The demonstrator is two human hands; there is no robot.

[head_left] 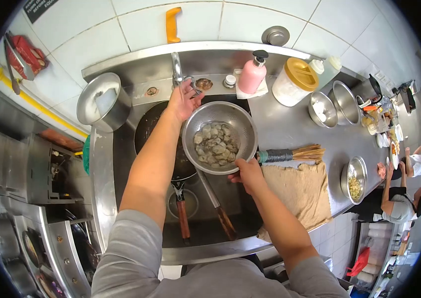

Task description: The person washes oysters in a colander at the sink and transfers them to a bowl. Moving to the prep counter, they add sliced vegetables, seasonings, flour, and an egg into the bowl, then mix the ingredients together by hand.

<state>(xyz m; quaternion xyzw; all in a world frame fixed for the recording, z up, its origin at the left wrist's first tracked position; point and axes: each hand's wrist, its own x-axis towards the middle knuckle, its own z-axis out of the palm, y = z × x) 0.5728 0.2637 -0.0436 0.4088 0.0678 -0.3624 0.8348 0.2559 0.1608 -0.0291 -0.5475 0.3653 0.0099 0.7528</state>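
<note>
My right hand (251, 178) grips the lower right rim of a metal colander (249, 116), fingers under it and thumb on top. Greyish, glistening raw pieces (215, 144), perhaps shellfish, lie inside. The colander is held above the sink. At the tap (176, 67), my left hand (184, 102) is palm up with its fingers apart, close to the tap's lever (193, 85); whether they touch is unclear. Beneath my left arm is a dark wok (146, 131) with a wooden handle (182, 218), partly hidden. A second wooden-handled utensil (215, 201) lies beside it.
Left of the sink stands a metal pot (91, 111). Along the right counter are a pink pump bottle (252, 77), a yellow-lidded tub (295, 82), a bamboo brush (290, 154), a brown cloth (297, 191) and several metal bowls (347, 102). Other people (402, 206) work farther right.
</note>
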